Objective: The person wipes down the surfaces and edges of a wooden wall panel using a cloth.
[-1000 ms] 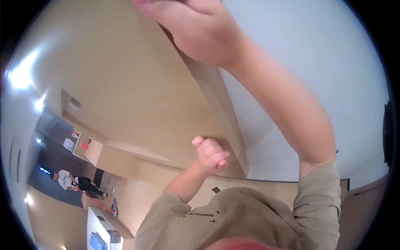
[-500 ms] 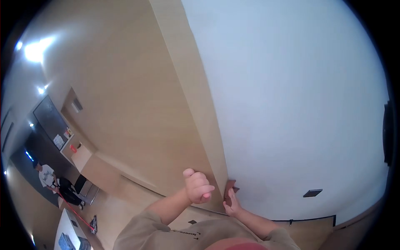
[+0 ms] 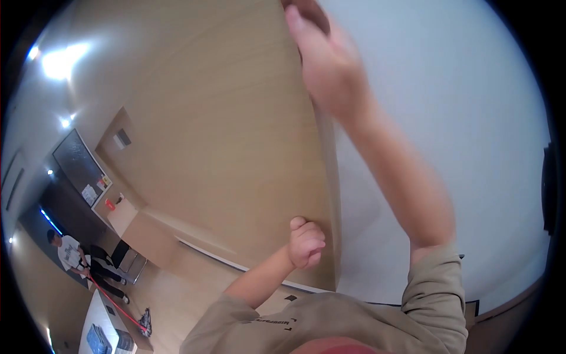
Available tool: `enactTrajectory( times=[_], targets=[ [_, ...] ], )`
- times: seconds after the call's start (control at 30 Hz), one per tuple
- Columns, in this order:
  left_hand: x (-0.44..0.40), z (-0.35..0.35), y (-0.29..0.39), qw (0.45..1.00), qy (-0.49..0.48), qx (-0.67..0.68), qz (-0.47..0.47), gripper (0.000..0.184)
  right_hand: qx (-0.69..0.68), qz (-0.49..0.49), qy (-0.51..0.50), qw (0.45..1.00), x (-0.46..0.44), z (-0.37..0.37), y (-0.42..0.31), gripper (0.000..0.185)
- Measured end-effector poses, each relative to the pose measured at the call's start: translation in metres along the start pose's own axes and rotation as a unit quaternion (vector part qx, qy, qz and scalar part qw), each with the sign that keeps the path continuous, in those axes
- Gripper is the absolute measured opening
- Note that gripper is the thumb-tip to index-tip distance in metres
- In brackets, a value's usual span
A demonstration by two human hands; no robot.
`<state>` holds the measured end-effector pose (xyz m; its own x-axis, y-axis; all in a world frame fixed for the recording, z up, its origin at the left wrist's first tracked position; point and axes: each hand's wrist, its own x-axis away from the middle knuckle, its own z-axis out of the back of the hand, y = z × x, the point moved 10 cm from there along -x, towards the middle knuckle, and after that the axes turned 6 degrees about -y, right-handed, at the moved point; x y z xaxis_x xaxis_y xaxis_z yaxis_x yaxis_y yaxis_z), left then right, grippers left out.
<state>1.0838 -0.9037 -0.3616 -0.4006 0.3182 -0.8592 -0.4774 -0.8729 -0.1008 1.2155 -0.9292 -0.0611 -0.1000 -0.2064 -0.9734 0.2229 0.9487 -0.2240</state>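
In the head view, the right hand [image 3: 337,74] seems to work a brown piece [image 3: 314,15], dark and curved, at the wooden panel's [image 3: 224,130] upper edge, thumb closed on it; guiding it calls for steady pressure. Low beside the panel, the left hand [image 3: 306,243] is curled, visibly holding nothing.

Right hand [image 3: 335,74] raised, left hand [image 3: 306,243] curled

I count two hands [image 3: 336,76] [image 3: 306,243] of my own, one brown object [image 3: 313,13], one other person [image 3: 71,253], one red-poled mop [image 3: 118,303], one black-backed chair [image 3: 120,253], two worktops [image 3: 141,236] [image 3: 94,311], one dark wall board [image 3: 76,156], one blue bundle [image 3: 98,339] and one red item [image 3: 110,204]
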Motion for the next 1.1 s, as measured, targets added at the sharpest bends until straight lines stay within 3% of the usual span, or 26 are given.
enactTrajectory(
  times=[0.1, 0.13, 0.2, 0.23, 0.3, 0.33, 0.37, 0.4, 0.5, 0.57, 0.67, 0.77, 0.8, 0.83, 0.97, 1.1],
  targets=[
    [0.007, 0.002, -0.019, 0.999, 0.034, 0.017, 0.003, 0.025, -0.096, -0.054, -0.017, 0.994, -0.018, -0.002, 0.034, 0.043],
    [0.009, 0.001, -0.024, 0.999, 0.048, 0.024, 0.007, 0.025, -0.043, -0.116, 0.011, 0.992, -0.002, 0.009, 0.049, 0.042],
    [0.011, 0.000, -0.032, 0.997, 0.060, 0.033, 0.025, 0.030, -0.033, -0.057, -0.004, 0.998, 0.028, 0.004, 0.039, 0.035],
    [0.011, 0.003, -0.035, 0.997, 0.066, 0.037, 0.030, 0.032, -0.059, -0.013, 0.047, 0.997, 0.057, 0.008, 0.050, 0.038],
    [0.068, -0.027, -0.083, 0.916, 0.010, 0.300, 0.266, 0.021, 0.022, -0.073, 0.051, 0.996, 0.141, 0.012, 0.079, 0.048],
    [0.079, -0.035, -0.085, 0.875, 0.001, 0.359, 0.324, 0.017, 0.014, -0.088, 0.032, 0.996, 0.184, 0.001, 0.079, 0.050],
    [0.091, -0.043, -0.085, 0.828, 0.000, 0.411, 0.382, 0.014, -0.012, -0.173, 0.049, 0.984, 0.229, 0.000, 0.090, 0.054],
    [0.076, -0.039, -0.078, 0.826, 0.022, 0.402, 0.395, 0.014, -0.043, -0.212, 0.063, 0.974, 0.284, 0.000, 0.111, 0.055],
    [0.043, -0.030, -0.064, 0.879, 0.017, 0.366, 0.304, 0.015, 0.061, -0.348, 0.047, 0.935, 0.416, -0.023, 0.118, 0.059],
    [0.035, -0.017, -0.041, 0.921, 0.003, 0.311, 0.233, 0.020, 0.028, -0.396, 0.080, 0.915, 0.496, -0.044, 0.109, 0.057],
    [0.040, 0.024, -0.021, 0.967, -0.001, 0.170, 0.190, 0.031, 0.108, -0.534, 0.084, 0.834, 0.577, -0.053, 0.118, 0.036],
    [0.043, 0.020, -0.018, 0.912, 0.006, 0.355, 0.205, 0.032, 0.096, -0.603, 0.100, 0.786, 0.597, -0.054, 0.125, 0.035],
    [0.082, 0.009, -0.027, 0.924, -0.052, 0.298, 0.233, 0.020, 0.083, -0.617, 0.105, 0.775, 0.602, -0.058, 0.128, 0.035],
    [0.090, 0.011, -0.020, 0.902, -0.053, 0.365, 0.226, 0.019, 0.057, -0.627, 0.116, 0.768, 0.610, -0.060, 0.130, 0.035],
    [0.128, 0.023, 0.009, 0.843, 0.010, 0.486, 0.232, 0.016, -0.067, -0.677, 0.158, 0.716, 0.657, -0.080, 0.129, 0.035],
    [0.221, 0.050, 0.023, 0.891, 0.034, 0.331, 0.308, 0.022, -0.196, -0.711, 0.203, 0.645, 0.708, -0.121, 0.132, 0.037]
  ],
)
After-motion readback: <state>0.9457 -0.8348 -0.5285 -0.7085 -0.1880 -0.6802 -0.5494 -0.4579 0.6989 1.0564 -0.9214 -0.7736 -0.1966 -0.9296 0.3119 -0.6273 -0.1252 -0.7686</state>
